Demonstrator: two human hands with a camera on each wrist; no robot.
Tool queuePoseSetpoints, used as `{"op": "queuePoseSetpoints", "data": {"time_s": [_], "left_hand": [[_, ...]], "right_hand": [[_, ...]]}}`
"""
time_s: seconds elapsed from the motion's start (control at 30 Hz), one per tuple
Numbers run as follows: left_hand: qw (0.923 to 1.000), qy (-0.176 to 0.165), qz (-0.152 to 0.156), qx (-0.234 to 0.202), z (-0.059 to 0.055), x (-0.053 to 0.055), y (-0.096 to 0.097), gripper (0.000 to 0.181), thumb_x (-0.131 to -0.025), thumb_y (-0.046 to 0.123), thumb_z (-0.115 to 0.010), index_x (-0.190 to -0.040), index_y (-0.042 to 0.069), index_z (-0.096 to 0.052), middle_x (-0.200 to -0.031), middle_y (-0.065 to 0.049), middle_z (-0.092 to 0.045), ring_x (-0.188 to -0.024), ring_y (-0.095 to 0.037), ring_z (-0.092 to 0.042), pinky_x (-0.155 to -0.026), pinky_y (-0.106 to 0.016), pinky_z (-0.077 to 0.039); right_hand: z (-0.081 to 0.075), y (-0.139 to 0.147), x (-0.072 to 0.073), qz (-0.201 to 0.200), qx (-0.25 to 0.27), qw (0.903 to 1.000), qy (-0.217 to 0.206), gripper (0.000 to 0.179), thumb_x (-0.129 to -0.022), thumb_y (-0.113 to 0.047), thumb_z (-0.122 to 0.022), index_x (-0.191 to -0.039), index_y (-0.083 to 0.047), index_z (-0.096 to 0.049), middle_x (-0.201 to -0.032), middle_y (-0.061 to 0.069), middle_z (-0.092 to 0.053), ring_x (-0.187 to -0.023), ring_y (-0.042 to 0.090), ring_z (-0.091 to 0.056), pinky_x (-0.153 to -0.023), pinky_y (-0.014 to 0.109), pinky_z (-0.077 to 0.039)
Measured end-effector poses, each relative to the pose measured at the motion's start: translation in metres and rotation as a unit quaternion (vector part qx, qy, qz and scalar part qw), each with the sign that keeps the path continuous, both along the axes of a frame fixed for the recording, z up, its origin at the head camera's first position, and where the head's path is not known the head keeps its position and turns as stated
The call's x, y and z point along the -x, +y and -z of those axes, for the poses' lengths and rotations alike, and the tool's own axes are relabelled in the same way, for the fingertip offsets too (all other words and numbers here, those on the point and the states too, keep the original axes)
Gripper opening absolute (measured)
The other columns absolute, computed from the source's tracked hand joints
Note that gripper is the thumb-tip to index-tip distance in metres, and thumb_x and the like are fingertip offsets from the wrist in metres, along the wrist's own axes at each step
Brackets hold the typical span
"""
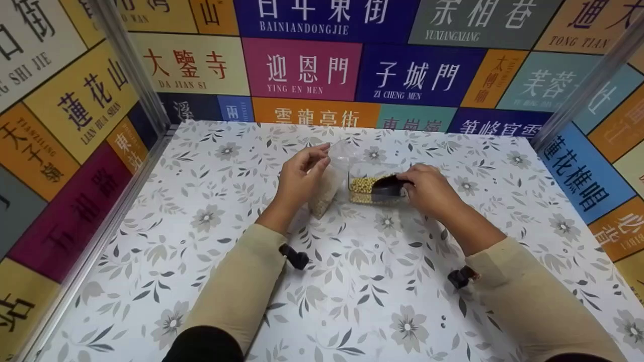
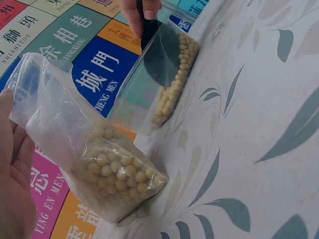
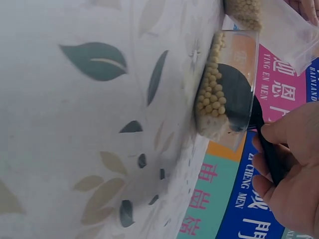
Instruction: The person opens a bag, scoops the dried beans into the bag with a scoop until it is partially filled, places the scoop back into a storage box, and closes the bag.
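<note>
My left hand [image 1: 300,173] pinches the upper edge of a clear plastic bag [image 2: 55,99], whose lower part holds soybeans [image 2: 119,172] and rests on the table. To the right of the bag stands a clear rectangular container [image 1: 377,201] with more soybeans [image 3: 213,94] in it. By its handle, my right hand [image 1: 427,188] grips a black scoop [image 1: 387,186]. The scoop's blade is tilted down inside the container, against the beans, as the right wrist view [image 3: 237,92] also has it through the clear wall.
A white cloth with grey flowers and leaves covers the table [image 1: 352,291]. Behind and beside it rise colourful panels [image 1: 302,68] with place names, framed by metal posts [image 1: 136,65]. Small black devices [image 1: 297,257] sit at both wrists.
</note>
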State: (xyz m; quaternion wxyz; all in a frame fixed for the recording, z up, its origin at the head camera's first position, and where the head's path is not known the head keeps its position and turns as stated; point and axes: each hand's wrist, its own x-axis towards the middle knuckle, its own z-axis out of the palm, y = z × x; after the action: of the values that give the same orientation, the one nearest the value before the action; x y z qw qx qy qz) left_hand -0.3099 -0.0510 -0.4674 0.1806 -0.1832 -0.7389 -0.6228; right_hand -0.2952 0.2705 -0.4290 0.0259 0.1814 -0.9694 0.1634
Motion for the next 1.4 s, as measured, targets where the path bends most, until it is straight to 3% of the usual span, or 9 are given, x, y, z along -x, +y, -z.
{"op": "queuePoseSetpoints", "data": {"time_s": [0.13, 0.3, 0.63, 0.87, 1.4], "left_hand": [[1.0000, 0.001, -0.001, 0.004, 0.001, 0.001, 0.000, 0.013, -0.106, 0.027, -0.070, -0.111, 0.015, -0.072, -0.142, 0.005, -0.073, -0.131, -0.009, -0.069, -0.113, -0.026, -0.056], [1.0000, -0.003, -0.003, 0.001, 0.002, 0.002, 0.000, 0.011, -0.106, 0.027, -0.070, -0.109, 0.017, -0.072, -0.142, 0.007, -0.073, -0.131, -0.008, -0.068, -0.113, -0.026, -0.056], [1.0000, 0.000, 0.001, -0.006, 0.003, 0.002, 0.000, 0.010, -0.106, 0.024, -0.071, -0.109, 0.015, -0.072, -0.141, 0.004, -0.073, -0.131, -0.009, -0.069, -0.114, -0.027, -0.056], [0.9999, -0.002, 0.005, -0.016, 0.001, 0.000, 0.000, 0.011, -0.105, 0.023, -0.072, -0.110, 0.013, -0.073, -0.141, 0.004, -0.073, -0.130, -0.010, -0.070, -0.112, -0.026, -0.056], [0.9998, -0.013, -0.002, -0.013, 0.001, 0.001, 0.001, 0.010, -0.105, 0.022, -0.071, -0.109, 0.014, -0.073, -0.141, 0.004, -0.073, -0.130, -0.010, -0.069, -0.114, -0.027, -0.056]], "right_hand": [[-0.004, -0.007, 0.003, -0.016, -0.021, 0.9996, 0.004, 0.035, -0.105, -0.004, -0.057, -0.137, -0.004, -0.072, -0.121, 0.019, -0.071, -0.122, 0.045, -0.062, -0.111, 0.059, -0.051], [-0.005, -0.012, 0.008, -0.019, -0.023, 0.9993, -0.021, 0.034, -0.107, -0.004, -0.057, -0.138, -0.003, -0.071, -0.125, 0.020, -0.070, -0.126, 0.044, -0.060, -0.113, 0.059, -0.050], [0.013, -0.019, 0.018, -0.019, 0.046, 0.9963, -0.069, 0.035, -0.108, -0.007, -0.057, -0.142, -0.007, -0.069, -0.129, 0.018, -0.068, -0.127, 0.040, -0.061, -0.110, 0.058, -0.051], [0.025, -0.021, 0.018, 0.003, 0.112, 0.9877, -0.109, 0.035, -0.110, -0.012, -0.057, -0.143, -0.008, -0.067, -0.137, 0.017, -0.065, -0.132, 0.037, -0.060, -0.114, 0.056, -0.048], [0.035, -0.019, 0.014, 0.025, 0.215, 0.9700, -0.110, 0.036, -0.110, -0.015, -0.058, -0.144, -0.009, -0.066, -0.150, 0.018, -0.059, -0.145, 0.036, -0.052, -0.126, 0.054, -0.040]]}}
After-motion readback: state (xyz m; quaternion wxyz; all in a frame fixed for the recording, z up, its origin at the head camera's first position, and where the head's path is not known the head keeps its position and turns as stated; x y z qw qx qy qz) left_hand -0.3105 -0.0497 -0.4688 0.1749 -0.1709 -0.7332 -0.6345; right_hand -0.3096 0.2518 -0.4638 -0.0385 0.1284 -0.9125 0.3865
